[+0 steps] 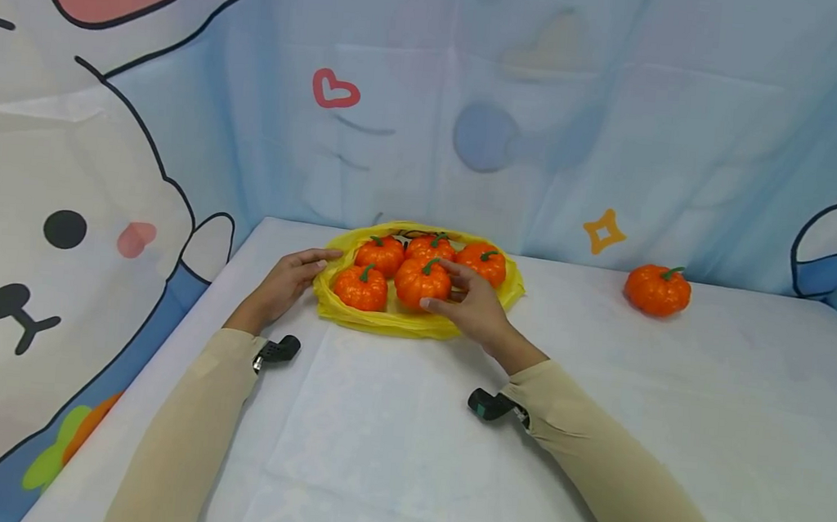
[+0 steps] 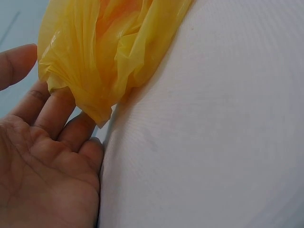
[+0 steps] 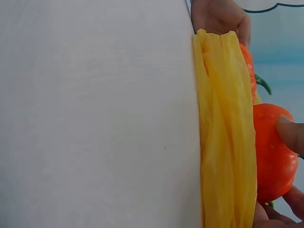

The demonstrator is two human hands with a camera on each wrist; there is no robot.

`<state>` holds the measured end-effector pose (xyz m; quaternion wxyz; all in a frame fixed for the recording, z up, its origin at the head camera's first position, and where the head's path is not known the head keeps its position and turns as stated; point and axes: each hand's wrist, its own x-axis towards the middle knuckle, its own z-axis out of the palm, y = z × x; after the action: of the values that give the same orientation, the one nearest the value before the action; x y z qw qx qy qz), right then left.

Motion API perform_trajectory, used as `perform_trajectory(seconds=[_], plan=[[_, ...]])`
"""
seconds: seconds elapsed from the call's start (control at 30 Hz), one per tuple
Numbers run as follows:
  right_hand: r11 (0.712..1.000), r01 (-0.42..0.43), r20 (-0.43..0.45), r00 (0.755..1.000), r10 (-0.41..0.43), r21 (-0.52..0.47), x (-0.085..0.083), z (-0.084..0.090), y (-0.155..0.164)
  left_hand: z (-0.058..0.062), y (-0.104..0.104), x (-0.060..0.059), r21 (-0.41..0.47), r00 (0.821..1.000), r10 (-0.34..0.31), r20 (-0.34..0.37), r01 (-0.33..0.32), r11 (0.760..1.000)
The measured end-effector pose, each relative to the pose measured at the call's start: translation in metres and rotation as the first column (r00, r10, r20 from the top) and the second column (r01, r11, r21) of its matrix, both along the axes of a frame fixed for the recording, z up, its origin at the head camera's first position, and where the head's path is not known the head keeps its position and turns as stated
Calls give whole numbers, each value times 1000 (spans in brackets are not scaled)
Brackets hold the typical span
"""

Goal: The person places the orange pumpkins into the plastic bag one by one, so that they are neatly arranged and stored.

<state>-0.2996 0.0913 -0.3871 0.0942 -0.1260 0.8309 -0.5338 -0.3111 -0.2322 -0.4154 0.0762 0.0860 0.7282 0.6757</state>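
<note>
Bag point(image 1: 414, 322): yellow, on the desk point(image 1: 388, 455), holding five pumpkins.
Left hand point(image 1: 286, 282): fingers straight, touching the bag's left edge.
Right hand point(image 1: 472, 305): fingers curled round the bag's front pumpkin point(image 1: 422, 282).
Spare pumpkin point(image 1: 656, 289): well right of the bag.

Head view high, facing forward-down over table; wrist views close, low, sharing yellow bag point(image 1: 414, 322) edge.

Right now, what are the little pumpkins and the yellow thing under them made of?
The pumpkins look like shiny plastic or foam, not real: they are all evenly orange, with neat green stems. The yellow bag seems to be thin plastic film: it crinkles and lets light through. The right hand holds one pumpkin.
</note>
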Motion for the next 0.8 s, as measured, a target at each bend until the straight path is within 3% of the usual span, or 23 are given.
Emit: perform_trajectory(seconds=[0.4, 0.8], plan=[[998, -38, -46, 998, 41, 56, -3, -6, -5, 1, 0, 0, 16, 1000, 1, 14, -1, 1000], [993, -89, -4, 996, 89, 73, -3, -4, -9, 0, 0, 0, 21, 1000, -7, 7, 6, 1000]])
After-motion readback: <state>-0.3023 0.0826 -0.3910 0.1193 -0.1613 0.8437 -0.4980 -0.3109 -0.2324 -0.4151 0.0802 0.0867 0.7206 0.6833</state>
